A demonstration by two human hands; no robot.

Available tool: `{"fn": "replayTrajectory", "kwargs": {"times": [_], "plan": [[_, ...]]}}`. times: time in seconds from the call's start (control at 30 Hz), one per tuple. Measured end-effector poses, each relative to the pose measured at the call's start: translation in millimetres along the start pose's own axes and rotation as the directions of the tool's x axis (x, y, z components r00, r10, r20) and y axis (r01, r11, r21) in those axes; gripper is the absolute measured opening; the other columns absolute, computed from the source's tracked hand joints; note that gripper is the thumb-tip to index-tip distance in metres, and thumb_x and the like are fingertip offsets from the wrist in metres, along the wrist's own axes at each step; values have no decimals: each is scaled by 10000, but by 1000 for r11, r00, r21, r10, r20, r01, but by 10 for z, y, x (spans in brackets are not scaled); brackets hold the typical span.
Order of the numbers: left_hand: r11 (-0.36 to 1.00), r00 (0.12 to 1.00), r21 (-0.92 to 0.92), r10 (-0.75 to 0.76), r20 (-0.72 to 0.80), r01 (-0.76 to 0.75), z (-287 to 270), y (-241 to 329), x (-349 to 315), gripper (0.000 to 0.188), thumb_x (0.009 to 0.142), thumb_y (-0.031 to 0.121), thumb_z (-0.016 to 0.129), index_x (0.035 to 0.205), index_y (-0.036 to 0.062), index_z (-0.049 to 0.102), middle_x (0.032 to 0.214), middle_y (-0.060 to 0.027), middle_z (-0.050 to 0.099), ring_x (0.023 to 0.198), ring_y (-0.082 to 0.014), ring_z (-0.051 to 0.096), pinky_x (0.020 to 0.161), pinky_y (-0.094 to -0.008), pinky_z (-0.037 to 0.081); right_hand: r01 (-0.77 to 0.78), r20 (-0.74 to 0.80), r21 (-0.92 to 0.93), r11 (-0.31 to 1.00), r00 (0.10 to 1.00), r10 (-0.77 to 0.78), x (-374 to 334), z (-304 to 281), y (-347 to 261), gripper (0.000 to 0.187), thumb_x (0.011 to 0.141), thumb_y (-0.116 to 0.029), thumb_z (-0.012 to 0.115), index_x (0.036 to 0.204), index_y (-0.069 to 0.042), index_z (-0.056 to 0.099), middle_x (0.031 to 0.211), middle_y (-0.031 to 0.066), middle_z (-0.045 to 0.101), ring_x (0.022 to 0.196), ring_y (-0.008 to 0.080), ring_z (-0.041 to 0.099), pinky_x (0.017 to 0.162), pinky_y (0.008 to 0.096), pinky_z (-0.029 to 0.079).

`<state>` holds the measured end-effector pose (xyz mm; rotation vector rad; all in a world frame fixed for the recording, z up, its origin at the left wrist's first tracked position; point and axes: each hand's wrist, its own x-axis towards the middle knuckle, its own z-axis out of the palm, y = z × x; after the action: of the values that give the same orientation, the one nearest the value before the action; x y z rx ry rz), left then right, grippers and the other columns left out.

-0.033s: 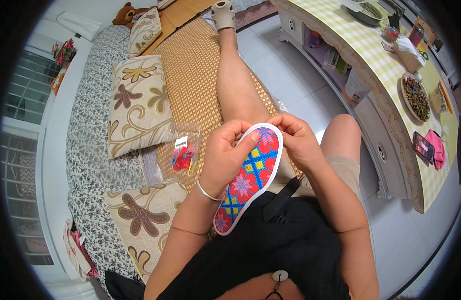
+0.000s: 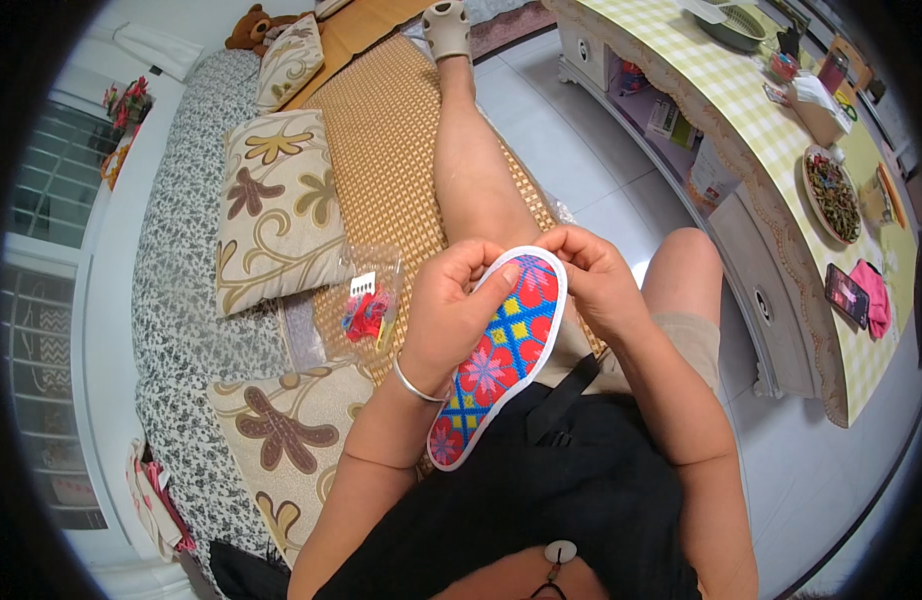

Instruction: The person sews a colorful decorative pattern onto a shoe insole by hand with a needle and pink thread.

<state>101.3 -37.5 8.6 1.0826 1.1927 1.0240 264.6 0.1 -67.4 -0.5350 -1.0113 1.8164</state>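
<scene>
An embroidered insole with white edging lies tilted above my lap, its face stitched in red flowers, blue lattice and yellow patches. My left hand grips its left edge, thumb on the stitched face and fingers behind. At the top right edge, my right hand is closed in a pinch against the white border; its fingertips are partly hidden, and any needle or thread there is too small to make out. To the left, a clear plastic bag of red and coloured thread rests on the woven mat.
Patterned cushions lie along the sofa on the left, over a woven mat. To the right stands a long cabinet with a checked cloth, bearing a phone, a pink cloth and a plate of dried stems.
</scene>
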Motion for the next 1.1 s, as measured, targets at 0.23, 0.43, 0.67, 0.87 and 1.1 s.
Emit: {"fn": "replayTrajectory", "kwargs": {"times": [0.23, 0.43, 0.67, 0.87, 1.1], "plan": [[1000, 1000, 25, 12, -6, -12, 38, 29, -12, 68, 887, 57, 590, 892, -11, 594, 773, -38, 648, 668, -40, 588, 597, -172, 465, -41, -17, 36, 999, 999, 41, -22, -37, 46, 100, 917, -79, 561, 970, -1, 594, 918, 36, 625, 836, 95, 586, 761, 232, 484], [1000, 1000, 22, 7, 0, -7, 42, 10, -13, 65, 884, 52, 591, 898, -11, 595, 772, -35, 648, 664, -39, 584, 594, -169, 461, -72, -1, 128, 989, 997, 73, -43, -66, 68, 107, 903, -91, 584, 968, -5, 588, 935, 47, 627, 850, 106, 594, 779, 239, 488], [993, 998, -108, -51, 31, 54, 68, 24, -12, 81, 880, 62, 587, 911, -13, 591, 762, -35, 632, 657, -47, 570, 593, -184, 454, -16, -8, 222, 975, 1000, 18, -73, -49, 75, 110, 883, -93, 616, 948, -10, 584, 924, 48, 629, 848, 104, 600, 782, 246, 497], [735, 928, -645, 61, 368, 208, -169, -360, 190, 156, 901, 136, 520, 903, -16, 556, 670, -63, 576, 584, -153, 548, 558, -225, 440, 205, -147, -155, 966, 962, -228, -187, 402, -175, 35, 874, -13, 611, 885, 7, 584, 829, 43, 629, 738, 86, 599, 654, 226, 494], [484, 927, -819, 41, 373, 308, -103, -900, 224, 248, 880, 257, 526, 740, 66, 455, 561, -28, 458, 481, -125, 423, 451, -223, 337, 374, -97, -640, 671, 827, -554, -132, 612, -158, 121, 733, 2, 674, 760, -29, 561, 669, 76, 568, 600, 187, 583, 535, 283, 466]]}}
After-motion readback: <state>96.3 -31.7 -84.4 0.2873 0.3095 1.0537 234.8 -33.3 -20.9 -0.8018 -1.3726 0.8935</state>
